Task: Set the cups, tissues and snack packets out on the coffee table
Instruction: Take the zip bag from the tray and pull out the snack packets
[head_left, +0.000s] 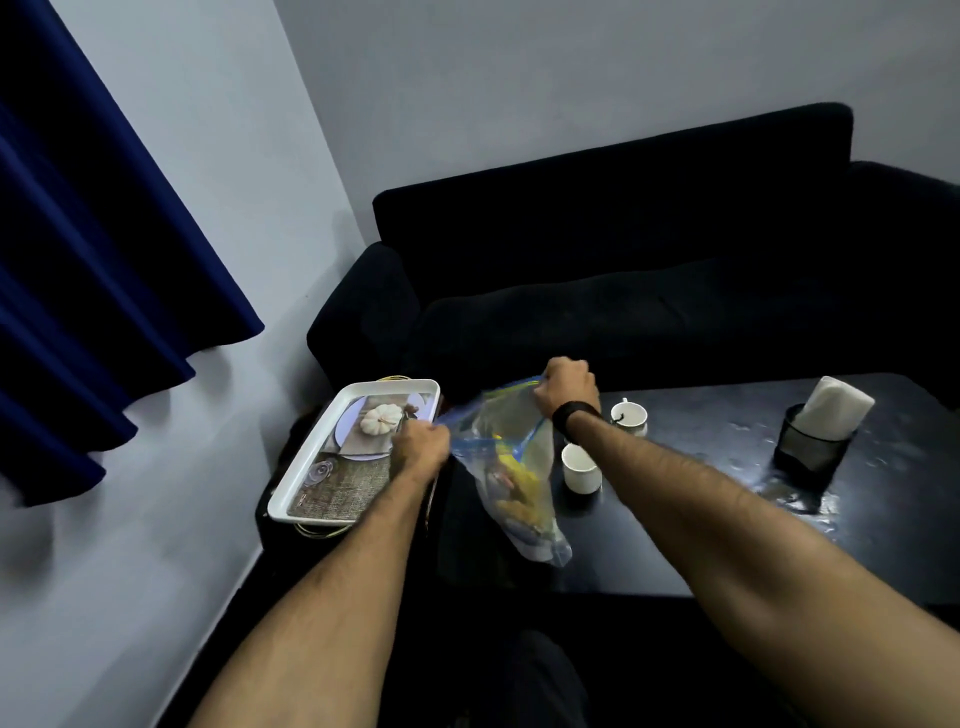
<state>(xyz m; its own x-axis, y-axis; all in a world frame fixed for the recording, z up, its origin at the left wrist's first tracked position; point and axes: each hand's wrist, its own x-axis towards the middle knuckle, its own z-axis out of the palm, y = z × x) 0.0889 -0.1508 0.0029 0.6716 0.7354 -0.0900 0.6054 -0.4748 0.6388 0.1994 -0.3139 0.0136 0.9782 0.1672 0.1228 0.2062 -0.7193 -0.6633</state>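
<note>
A clear zip bag with a blue seal holds yellow snack packets and rests on the left end of the dark coffee table. My left hand grips the near corner of its mouth. My right hand grips the far corner, so the mouth is stretched between them. Two white cups stand just right of the bag: one nearer, one farther with something dark inside. White tissues stick out of a black mesh holder at the table's right.
A white tray with a printed picture sits on a low stand left of the table. A dark sofa runs behind the table. A blue curtain hangs on the left wall. The tabletop near the holder looks wet or glossy.
</note>
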